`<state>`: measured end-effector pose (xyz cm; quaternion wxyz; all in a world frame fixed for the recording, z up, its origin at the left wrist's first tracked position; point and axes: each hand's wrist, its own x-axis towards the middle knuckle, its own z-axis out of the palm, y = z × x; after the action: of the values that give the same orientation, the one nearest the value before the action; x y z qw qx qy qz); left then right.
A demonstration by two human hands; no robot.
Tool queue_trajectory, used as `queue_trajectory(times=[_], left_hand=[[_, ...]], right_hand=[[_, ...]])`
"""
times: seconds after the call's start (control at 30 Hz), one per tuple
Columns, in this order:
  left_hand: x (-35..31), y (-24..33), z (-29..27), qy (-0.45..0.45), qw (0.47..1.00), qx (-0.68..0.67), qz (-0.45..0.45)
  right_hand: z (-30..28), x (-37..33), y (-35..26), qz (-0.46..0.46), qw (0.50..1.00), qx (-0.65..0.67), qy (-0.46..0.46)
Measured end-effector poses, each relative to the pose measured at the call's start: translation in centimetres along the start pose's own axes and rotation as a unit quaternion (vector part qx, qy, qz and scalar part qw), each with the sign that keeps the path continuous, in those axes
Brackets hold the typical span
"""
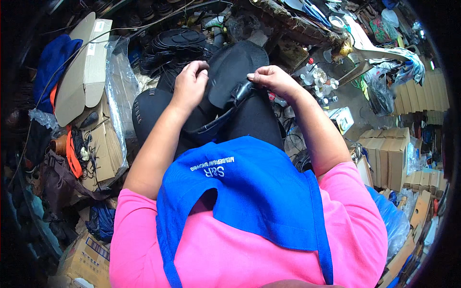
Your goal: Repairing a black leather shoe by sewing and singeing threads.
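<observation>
Flattened cardboard (pixel 89 79) and clear plastic (pixel 120 86) crowded the upper left; tangled black strands (pixel 175 45) lay close beyond the left hand (pixel 189 86), with small bottles (pixel 318 82) at upper right. The black piece (pixel 229 67), matte and rounded, sat at upper centre. The right hand (pixel 276 82) pinched its right edge; the left hand curled near its left edge, whether gripping I couldn't tell.
</observation>
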<state>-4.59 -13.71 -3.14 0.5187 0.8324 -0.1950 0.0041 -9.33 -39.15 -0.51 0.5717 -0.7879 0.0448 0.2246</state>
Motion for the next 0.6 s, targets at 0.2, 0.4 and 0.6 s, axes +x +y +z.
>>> queue_trajectory(times=[0.2,0.4,0.6], left_hand=[[-4.9,7.0,0.7,-0.122,0.946,0.211,0.215],[-7.6,1.1,2.1,-0.235,0.968,0.055,0.066],[-1.8,0.8,-0.3,-0.106,0.928,-0.272,-0.232]], right_hand=[[0.7,-1.4,-1.2,0.002,0.998,-0.062,0.016],[1.3,-3.6,-1.7,0.022,0.998,-0.05,-0.016],[1.5,-3.3,-1.1,0.001,0.998,-0.056,0.006]])
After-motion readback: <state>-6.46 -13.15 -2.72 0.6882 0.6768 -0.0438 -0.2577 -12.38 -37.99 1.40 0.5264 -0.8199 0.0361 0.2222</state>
